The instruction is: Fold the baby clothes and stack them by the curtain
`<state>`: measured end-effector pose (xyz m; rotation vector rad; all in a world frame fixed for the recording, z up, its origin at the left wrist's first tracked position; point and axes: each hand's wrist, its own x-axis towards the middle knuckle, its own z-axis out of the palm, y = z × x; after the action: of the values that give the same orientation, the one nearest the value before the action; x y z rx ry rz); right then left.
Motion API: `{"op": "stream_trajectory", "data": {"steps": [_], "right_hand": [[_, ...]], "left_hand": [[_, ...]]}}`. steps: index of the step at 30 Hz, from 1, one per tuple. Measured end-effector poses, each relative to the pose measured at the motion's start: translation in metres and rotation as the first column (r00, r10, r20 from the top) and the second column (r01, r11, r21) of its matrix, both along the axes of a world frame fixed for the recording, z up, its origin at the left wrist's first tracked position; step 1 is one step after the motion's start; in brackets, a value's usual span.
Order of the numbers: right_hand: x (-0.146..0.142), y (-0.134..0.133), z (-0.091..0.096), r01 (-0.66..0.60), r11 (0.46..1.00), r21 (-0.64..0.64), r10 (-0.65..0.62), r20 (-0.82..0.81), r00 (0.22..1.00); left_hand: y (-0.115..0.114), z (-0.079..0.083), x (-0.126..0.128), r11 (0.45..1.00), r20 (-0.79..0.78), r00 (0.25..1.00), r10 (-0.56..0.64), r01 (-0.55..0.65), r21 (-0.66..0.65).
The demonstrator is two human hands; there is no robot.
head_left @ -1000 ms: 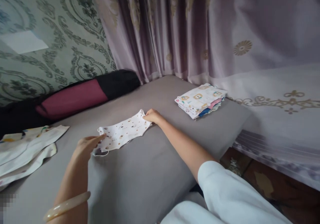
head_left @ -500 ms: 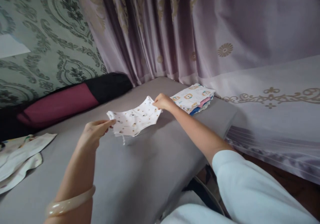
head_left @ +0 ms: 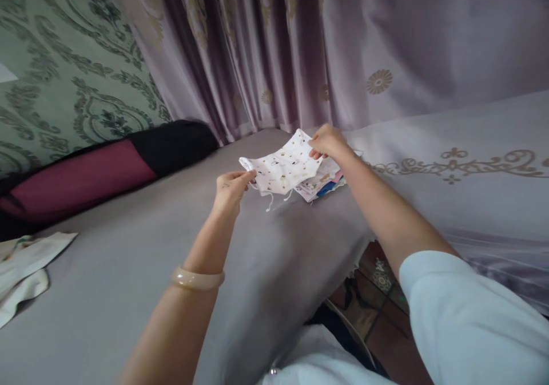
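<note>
A small white cloth with dark and orange-brown prints (head_left: pixel 281 166) hangs stretched between my two hands, with thin white strings dangling from its lower edge. My left hand (head_left: pixel 234 187) pinches its left end. At the upper right end, my right hand (head_left: pixel 328 143) grips it with thumb and fingers. Behind and below the cloth lies a stack of folded printed cloths (head_left: pixel 323 186), with white, pink and blue layers showing. The held cloth and my right hand hide part of that stack; whether they touch it I cannot tell.
Grey sheeting covers the bed (head_left: pixel 171 247). A black and maroon bolster (head_left: pixel 86 170) runs along the patterned wall. More pale cloths (head_left: pixel 32 265) lie at the left edge. Purple curtains (head_left: pixel 249 59) hang behind, and tiled floor (head_left: pixel 386 310) shows beyond the bed's near edge.
Both hands have carried the printed cloth to the right, from the middle of the bed to over the folded stack. The view has shifted slightly.
</note>
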<state>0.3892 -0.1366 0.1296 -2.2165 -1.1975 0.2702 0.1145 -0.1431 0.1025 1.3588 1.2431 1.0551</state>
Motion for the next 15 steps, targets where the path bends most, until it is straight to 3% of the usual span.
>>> {"op": "stream_trajectory", "data": {"steps": [3, 8, 15], "right_hand": [[0.022, -0.009, 0.014, 0.044, 0.995, -0.085, -0.037, 0.074, 0.997], [0.044, -0.024, 0.033, 0.144, 0.989, -0.027, -0.134, 0.233, 0.963], [0.064, -0.029, 0.032, 0.171, 0.981, 0.096, -0.194, 0.344, 0.919]], "left_hand": [[0.000, -0.001, 0.028, 0.999, 0.060, 0.997, -0.041, 0.042, -0.010], [0.002, -0.008, 0.074, 0.995, 0.149, 0.985, -0.089, 0.096, -0.041], [0.001, -0.022, 0.122, 0.982, 0.205, 0.972, -0.115, 0.142, -0.124]]}}
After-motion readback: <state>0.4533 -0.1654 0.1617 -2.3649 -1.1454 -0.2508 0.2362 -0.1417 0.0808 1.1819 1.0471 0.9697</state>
